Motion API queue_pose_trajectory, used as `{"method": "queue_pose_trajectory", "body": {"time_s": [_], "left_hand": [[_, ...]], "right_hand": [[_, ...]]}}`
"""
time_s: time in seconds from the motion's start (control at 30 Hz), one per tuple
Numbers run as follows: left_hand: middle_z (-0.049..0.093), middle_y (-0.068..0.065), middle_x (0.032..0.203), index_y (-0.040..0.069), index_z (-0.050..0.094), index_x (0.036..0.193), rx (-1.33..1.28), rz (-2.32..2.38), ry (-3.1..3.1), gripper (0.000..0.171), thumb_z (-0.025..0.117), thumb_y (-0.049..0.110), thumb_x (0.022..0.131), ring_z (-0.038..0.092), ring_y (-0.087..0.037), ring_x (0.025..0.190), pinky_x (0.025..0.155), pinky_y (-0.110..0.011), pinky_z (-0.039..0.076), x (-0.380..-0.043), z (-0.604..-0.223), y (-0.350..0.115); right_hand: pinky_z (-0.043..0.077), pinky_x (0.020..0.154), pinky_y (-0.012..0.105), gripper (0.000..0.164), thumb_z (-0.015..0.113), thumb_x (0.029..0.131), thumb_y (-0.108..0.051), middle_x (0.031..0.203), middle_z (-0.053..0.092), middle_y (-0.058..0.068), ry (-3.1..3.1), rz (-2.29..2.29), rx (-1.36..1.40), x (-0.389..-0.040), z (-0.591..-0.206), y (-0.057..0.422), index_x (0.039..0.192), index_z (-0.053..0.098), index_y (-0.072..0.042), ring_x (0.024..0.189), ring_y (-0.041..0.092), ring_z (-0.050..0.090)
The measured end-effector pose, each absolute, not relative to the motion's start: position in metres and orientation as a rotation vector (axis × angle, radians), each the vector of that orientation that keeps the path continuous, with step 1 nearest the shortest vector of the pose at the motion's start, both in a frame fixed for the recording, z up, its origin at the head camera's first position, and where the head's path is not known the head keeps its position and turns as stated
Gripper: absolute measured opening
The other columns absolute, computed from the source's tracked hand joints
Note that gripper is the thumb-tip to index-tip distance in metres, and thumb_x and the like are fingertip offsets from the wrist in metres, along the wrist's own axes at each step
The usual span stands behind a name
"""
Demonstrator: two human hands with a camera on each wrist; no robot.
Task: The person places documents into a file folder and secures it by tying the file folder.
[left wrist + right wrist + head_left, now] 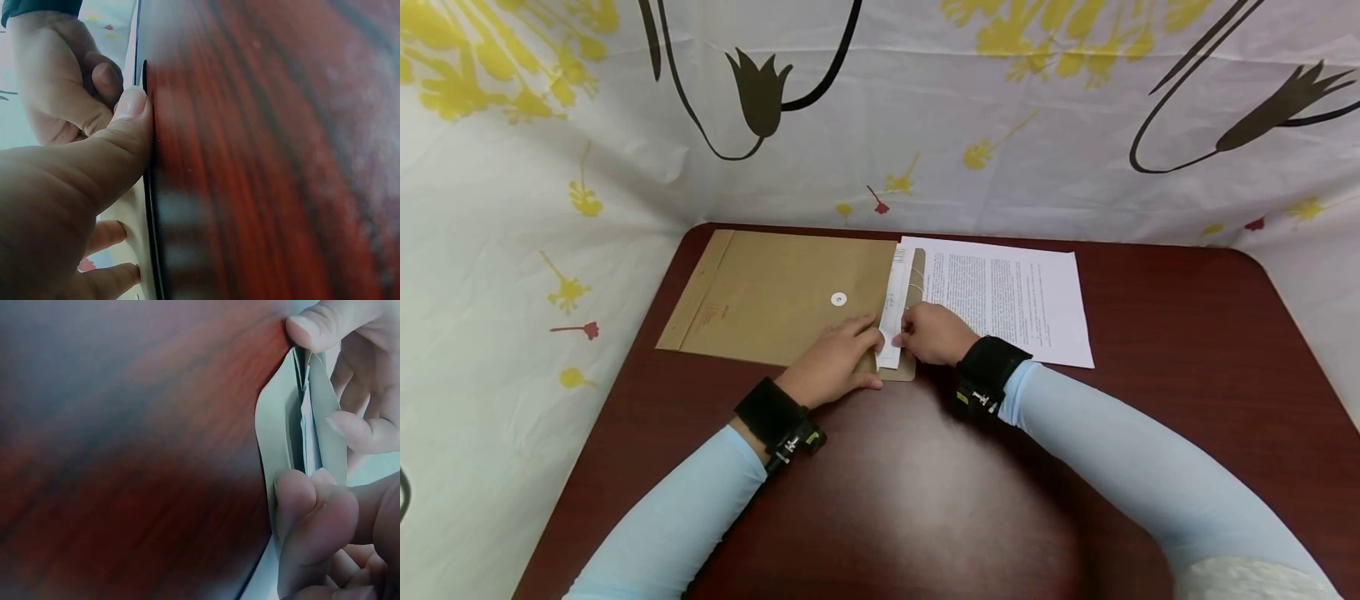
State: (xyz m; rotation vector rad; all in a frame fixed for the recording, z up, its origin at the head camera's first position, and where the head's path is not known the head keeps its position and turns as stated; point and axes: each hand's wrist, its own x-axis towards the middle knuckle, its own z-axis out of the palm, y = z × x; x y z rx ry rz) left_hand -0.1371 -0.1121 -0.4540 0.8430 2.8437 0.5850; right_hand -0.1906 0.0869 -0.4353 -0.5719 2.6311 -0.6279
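Observation:
A brown paper document envelope (775,292) with a white button lies flat, its mouth facing right. White paper (892,308) sticks out of that mouth as a narrow strip, over the brown flap (917,287). My left hand (831,367) rests on the envelope's near right corner, fingers spread on the front panel. Its thumb (132,109) lies along the near edge. My right hand (936,333) pinches the paper's edge between thumb and curled fingers. In the right wrist view the mouth gapes, with the paper (308,437) between the brown layers.
Printed white sheets (1000,292) lie just right of the envelope, partly under the flap and right hand. All lie on a dark red wooden table (917,500). A patterned white cloth (925,150) hangs behind the far edge and at the sides.

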Motion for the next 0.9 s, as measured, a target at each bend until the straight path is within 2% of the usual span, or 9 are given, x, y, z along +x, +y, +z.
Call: {"method": "queue_pose_trajectory", "body": {"time_s": [0.2, 0.37, 0.6, 0.9], "left_hand": [[0.045, -0.019, 0.152, 0.015, 0.056, 0.105, 0.863, 0.597, 2.849, 0.046, 0.082, 0.043, 0.080, 0.036, -0.031, 0.146, 0.111, -0.059, 0.035, -0.137, -0.453, -0.113], [0.043, -0.019, 0.153, 0.015, 0.056, 0.106, 0.863, 0.580, 2.845, 0.045, 0.081, 0.044, 0.081, 0.036, -0.032, 0.146, 0.111, -0.060, 0.035, -0.138, -0.453, -0.113], [0.040, -0.019, 0.156, 0.016, 0.060, 0.119, 0.861, 0.584, 2.839, 0.051, 0.080, 0.044, 0.082, 0.036, -0.034, 0.146, 0.111, -0.063, 0.033, -0.139, -0.456, -0.113], [0.044, -0.020, 0.152, 0.016, 0.057, 0.104, 0.880, 0.615, 2.843, 0.044, 0.082, 0.043, 0.079, 0.038, -0.031, 0.144, 0.111, -0.061, 0.034, -0.140, -0.456, -0.114]], "right_hand": [[0.043, 0.060, 0.029, 0.032, 0.069, 0.094, -0.028, 0.064, 0.054, -0.002, 2.646, -0.523, -0.626, -0.198, -0.435, 0.079, 0.067, 0.061, -0.012, 0.063, 0.018, 0.054], [0.046, 0.065, 0.031, 0.029, 0.067, 0.095, -0.026, 0.068, 0.058, 0.000, 2.635, -0.484, -0.664, -0.201, -0.435, 0.074, 0.071, 0.064, -0.011, 0.068, 0.019, 0.056], [0.049, 0.068, 0.033, 0.020, 0.063, 0.094, -0.018, 0.076, 0.064, 0.002, 2.624, -0.459, -0.692, -0.207, -0.435, 0.066, 0.077, 0.068, -0.009, 0.071, 0.020, 0.057], [0.049, 0.068, 0.035, 0.016, 0.059, 0.094, -0.014, 0.077, 0.061, 0.003, 2.601, -0.382, -0.755, -0.209, -0.432, 0.061, 0.081, 0.066, -0.007, 0.071, 0.020, 0.055]]}}
